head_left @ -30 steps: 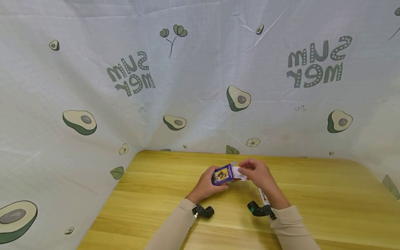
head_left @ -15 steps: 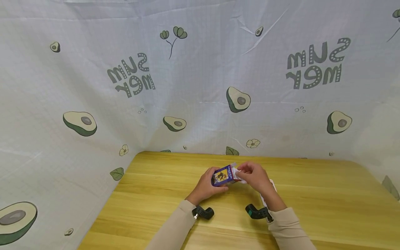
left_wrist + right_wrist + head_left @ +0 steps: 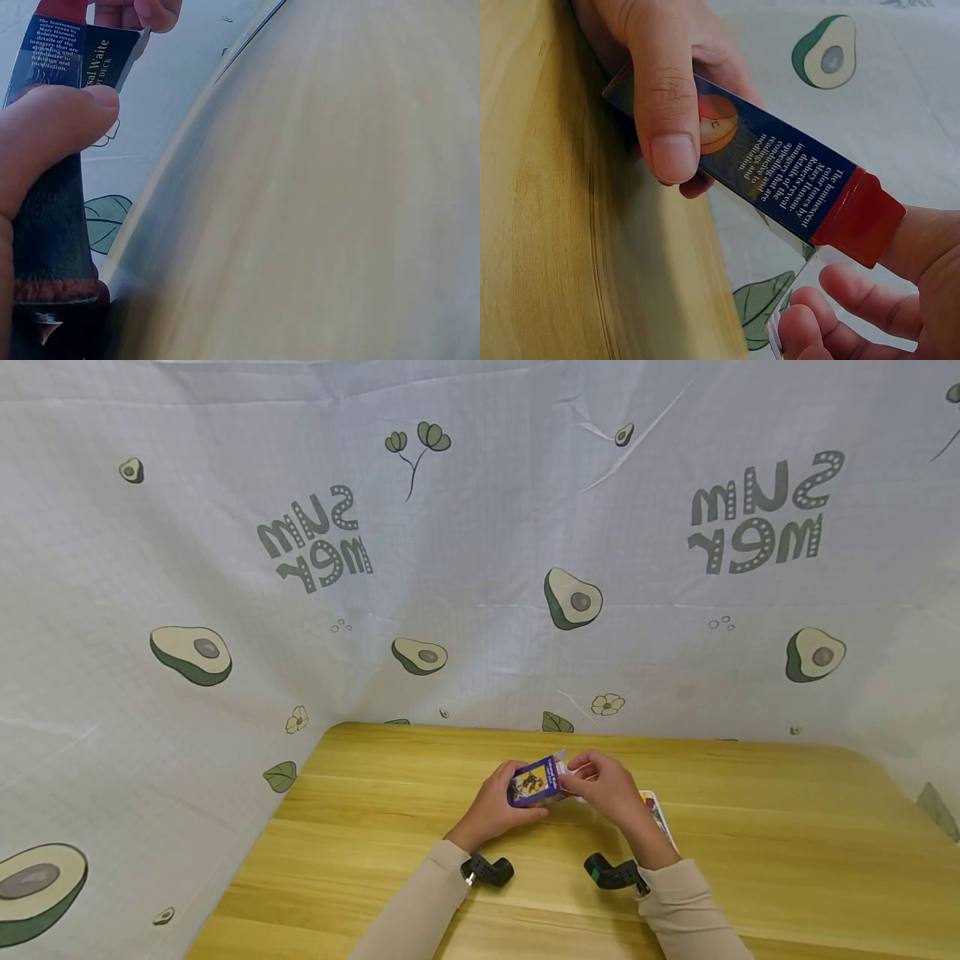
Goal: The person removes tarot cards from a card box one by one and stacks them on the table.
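A purple tarot card box [image 3: 532,782] is held tilted above the wooden table, its opened end toward the right. My left hand [image 3: 495,806] grips its body, the thumb [image 3: 673,135] lying across the narrow printed side. At the opened end a red side flap [image 3: 864,217] sticks out, and the dark lid flap [image 3: 112,64] stands away from the box. My right hand [image 3: 609,787] is at that end with bent fingers [image 3: 870,300], pinching the lid flap; its thumb is hidden in the right wrist view. Whether cards are inside cannot be seen.
A white-bordered picture card or card stack [image 3: 658,817] lies on the table [image 3: 787,835], partly behind my right forearm. An avocado-print cloth [image 3: 480,543] hangs behind and to the left of the table. Each wrist wears a black camera mount.
My right hand has moved slightly left and down, closer to the box's opened end. More of the card on the table shows beside the forearm. The left hand and box stay put.
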Motion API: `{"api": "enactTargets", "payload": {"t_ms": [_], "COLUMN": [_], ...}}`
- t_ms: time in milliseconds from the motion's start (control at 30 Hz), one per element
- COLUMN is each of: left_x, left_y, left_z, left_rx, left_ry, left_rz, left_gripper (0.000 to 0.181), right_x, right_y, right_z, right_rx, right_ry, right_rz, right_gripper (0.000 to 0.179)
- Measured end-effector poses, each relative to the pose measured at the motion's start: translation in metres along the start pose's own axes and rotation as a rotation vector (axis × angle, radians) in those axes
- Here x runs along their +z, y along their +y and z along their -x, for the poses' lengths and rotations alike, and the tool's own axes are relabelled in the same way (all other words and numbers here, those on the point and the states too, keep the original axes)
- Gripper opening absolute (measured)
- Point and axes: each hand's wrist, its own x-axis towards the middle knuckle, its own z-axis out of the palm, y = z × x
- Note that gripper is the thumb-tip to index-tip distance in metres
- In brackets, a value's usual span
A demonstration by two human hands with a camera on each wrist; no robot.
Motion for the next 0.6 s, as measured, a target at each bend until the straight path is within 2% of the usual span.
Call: {"api": "enactTargets", "payload": {"t_ms": [600], "left_x": [-0.0005], "left_y": [0.0023], "left_z": [-0.0002], "left_rx": [0.002], "left_ry": [-0.006], "left_rz": [0.003], "left_gripper": [0.067], "right_x": [0.0037], "right_y": [0.0046], "right_z": [-0.0008], "right_rx": [-0.002], "right_ry": [-0.019], "right_rz": [0.018], "right_gripper": [0.018]}}
